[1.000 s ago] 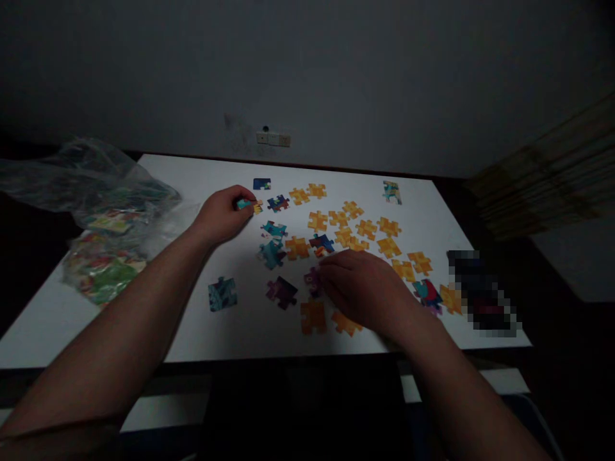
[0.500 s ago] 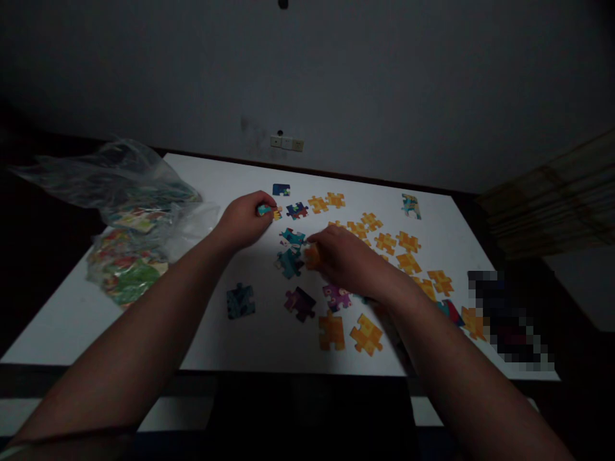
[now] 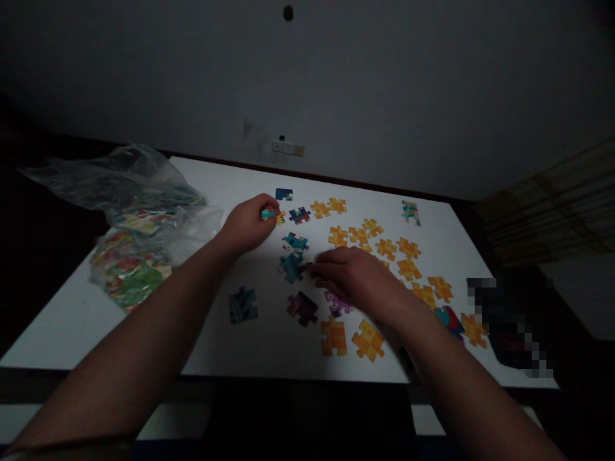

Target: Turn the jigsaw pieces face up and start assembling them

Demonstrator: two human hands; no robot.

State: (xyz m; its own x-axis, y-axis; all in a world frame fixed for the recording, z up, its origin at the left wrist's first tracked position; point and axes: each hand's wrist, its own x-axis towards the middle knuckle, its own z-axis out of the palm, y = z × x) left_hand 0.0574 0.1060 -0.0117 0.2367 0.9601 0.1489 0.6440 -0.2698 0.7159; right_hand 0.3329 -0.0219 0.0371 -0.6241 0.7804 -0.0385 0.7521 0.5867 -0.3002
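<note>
My left hand [image 3: 247,224] pinches a small teal puzzle piece [image 3: 267,214] just above the white table [image 3: 216,182], beside a small orange piece and a dark blue one [image 3: 299,215]. My right hand [image 3: 353,278] lies palm down on the table. Its fingertips reach a teal piece [image 3: 291,266] and its palm covers part of a purple piece [image 3: 337,305]. Anything under its fingers is hidden. Two orange pieces [image 3: 333,336] lie near the front edge. A dark purple piece [image 3: 302,307] and a dark teal piece [image 3: 243,304] lie close by.
Several orange pieces [image 3: 384,246] are scattered over the right half of the table. A clear plastic bag [image 3: 139,211] of colourful pieces sits at the left edge. A dark blurred object [image 3: 509,320] sits at the right corner. A wall socket [image 3: 288,148] is behind the table.
My right hand went from the near purple piece up to an orange piece by the teal ones, then settled flat on the table; that orange piece is out of sight. The left hand kept its piece.
</note>
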